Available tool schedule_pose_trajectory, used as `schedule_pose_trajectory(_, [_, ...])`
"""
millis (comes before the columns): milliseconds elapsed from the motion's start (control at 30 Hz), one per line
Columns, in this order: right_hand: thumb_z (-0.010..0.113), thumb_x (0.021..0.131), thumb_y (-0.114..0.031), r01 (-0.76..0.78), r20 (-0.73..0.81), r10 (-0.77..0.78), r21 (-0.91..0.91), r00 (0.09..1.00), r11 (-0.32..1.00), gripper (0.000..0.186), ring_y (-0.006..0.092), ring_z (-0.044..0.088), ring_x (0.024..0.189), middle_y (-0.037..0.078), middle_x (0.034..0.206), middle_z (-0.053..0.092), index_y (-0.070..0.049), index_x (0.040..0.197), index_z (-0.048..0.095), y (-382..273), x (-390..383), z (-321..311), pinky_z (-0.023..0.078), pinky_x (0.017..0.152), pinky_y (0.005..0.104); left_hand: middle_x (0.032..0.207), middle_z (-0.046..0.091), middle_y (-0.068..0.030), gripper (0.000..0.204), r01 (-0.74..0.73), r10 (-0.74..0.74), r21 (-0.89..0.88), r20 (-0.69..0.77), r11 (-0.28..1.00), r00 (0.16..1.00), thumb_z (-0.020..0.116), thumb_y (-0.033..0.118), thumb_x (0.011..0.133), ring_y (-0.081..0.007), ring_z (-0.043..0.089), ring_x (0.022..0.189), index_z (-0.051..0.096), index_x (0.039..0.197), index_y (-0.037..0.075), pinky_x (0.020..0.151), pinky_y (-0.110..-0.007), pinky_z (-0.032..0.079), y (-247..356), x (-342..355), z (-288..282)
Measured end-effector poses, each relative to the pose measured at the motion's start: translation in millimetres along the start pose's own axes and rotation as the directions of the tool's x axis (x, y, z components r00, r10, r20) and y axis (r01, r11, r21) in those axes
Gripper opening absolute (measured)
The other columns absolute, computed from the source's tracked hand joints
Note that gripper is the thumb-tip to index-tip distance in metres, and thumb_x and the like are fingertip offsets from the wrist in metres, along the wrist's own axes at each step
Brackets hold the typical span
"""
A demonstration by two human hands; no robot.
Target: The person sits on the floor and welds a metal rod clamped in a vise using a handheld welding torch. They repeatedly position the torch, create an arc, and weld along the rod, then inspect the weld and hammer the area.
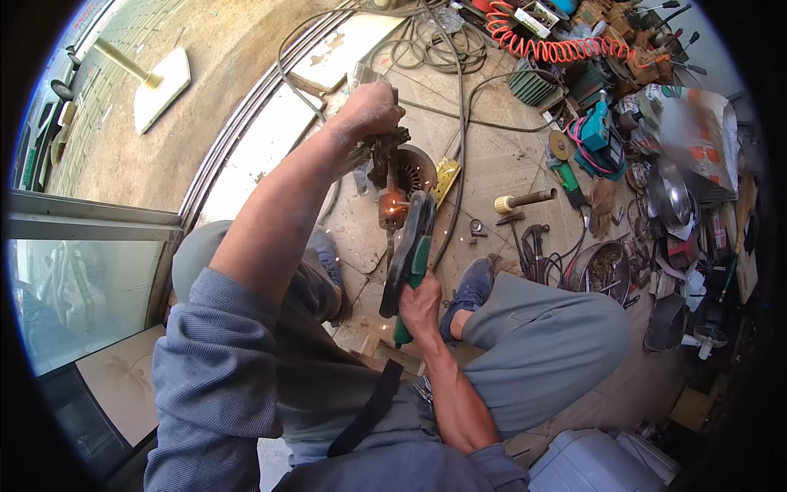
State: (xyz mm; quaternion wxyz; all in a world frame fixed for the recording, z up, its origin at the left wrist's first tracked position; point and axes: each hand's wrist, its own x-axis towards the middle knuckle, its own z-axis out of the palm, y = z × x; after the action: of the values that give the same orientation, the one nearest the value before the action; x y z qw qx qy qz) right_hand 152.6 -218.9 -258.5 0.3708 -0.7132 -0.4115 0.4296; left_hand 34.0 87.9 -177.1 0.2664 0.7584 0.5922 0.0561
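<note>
Sparks fly around an orange-glowing spot on a metal workpiece (392,205). My left hand (369,107) is closed on a dark metal assembly (384,143) at the top of this workpiece. My right hand (420,303) grips a green-and-black power tool (420,250), which looks like an angle grinder, held upright in the picture against the glowing spot. Its disc is hidden or too small to make out. Behind the work lie a round slotted metal part (414,168) and a yellow strip (446,180).
Cables (461,98) and a red coiled hose (557,47) cross the tiled floor. At the right are a second grinder (566,176), a teal tool (601,148), hammers (537,246), a steel pan (605,266) and piled parts. A glass panel (86,287) stands at the left.
</note>
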Motion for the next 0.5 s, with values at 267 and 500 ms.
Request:
schedule_pose_trajectory(267, [0.059, 0.091, -0.010, -0.103, 0.028, 0.102, 0.077, 0.994, 0.992, 0.011, 0.0181, 0.059, 0.051, 0.008, 0.059, 0.058, 0.001, 0.087, 0.057, -4.7, -1.9, -0.8, 0.046, 0.047, 0.0346, 0.096, 0.069, -0.0293, 0.042, -0.012, 0.012, -0.005, 0.000, 1.000, 1.000, 0.071, 0.031, 0.085, -0.0414, 0.067, 0.097, 0.067, 0.096, -0.009, 0.086, -0.047, 0.053, 0.7, -0.8, -0.9])
schedule_pose_trajectory(500, [0.059, 0.093, -0.010, -0.057, 0.011, 0.056, 0.070, 0.998, 0.996, 0.016, 0.0184, 0.059, 0.046, 0.009, 0.056, 0.058, 0.003, 0.084, 0.055, 0.4, -3.0, 3.1, 0.045, 0.043, 0.0348, 0.094, 0.069, -0.0290, 0.041, 0.011, -0.011, -0.031, -0.006, 0.999, 1.000, 0.072, 0.031, 0.085, -0.0400, 0.068, 0.095, 0.067, 0.096, -0.008, 0.085, -0.046, 0.053, 0.9, -0.1, 0.7])
